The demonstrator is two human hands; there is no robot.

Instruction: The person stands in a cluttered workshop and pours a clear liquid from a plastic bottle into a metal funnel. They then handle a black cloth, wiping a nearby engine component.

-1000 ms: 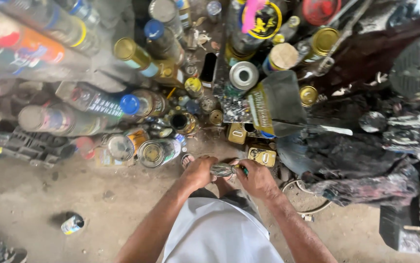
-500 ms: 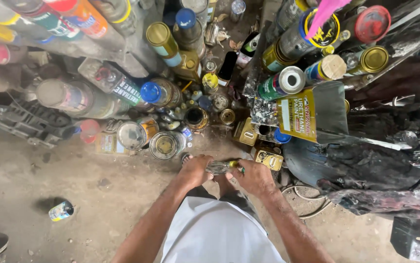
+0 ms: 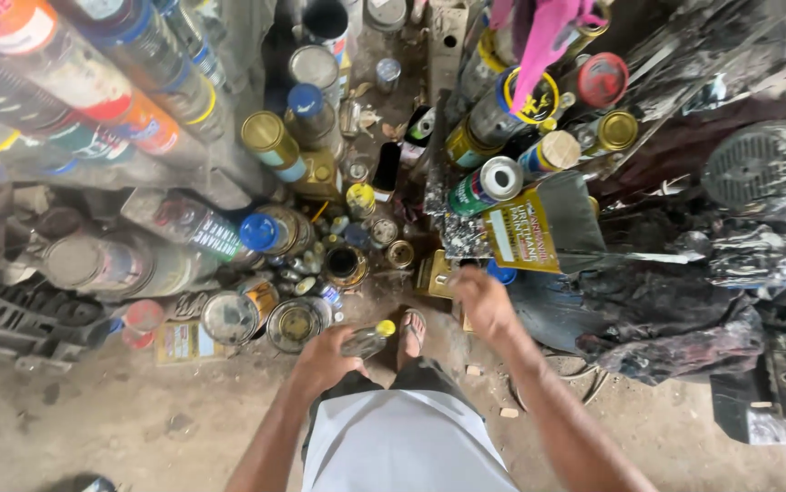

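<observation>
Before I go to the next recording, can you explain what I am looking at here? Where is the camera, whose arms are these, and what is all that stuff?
There is no machine. A person wears a camera on the head, and it looks straight down, so the single picture shows their own arms, shirt and a sandalled foot from above.

The left hand holds a small clear bottle with a yellow cap. The right hand is empty, fingers loose, reaching toward a small yellowish tin on the ground.

In front, on a dirty concrete floor, stand many paint cans and spray cans, some with blue lids, some open. A green can and a yellow label sit to the right, beside paint-stained dark sheeting. What the bottle contains cannot be told.
</observation>
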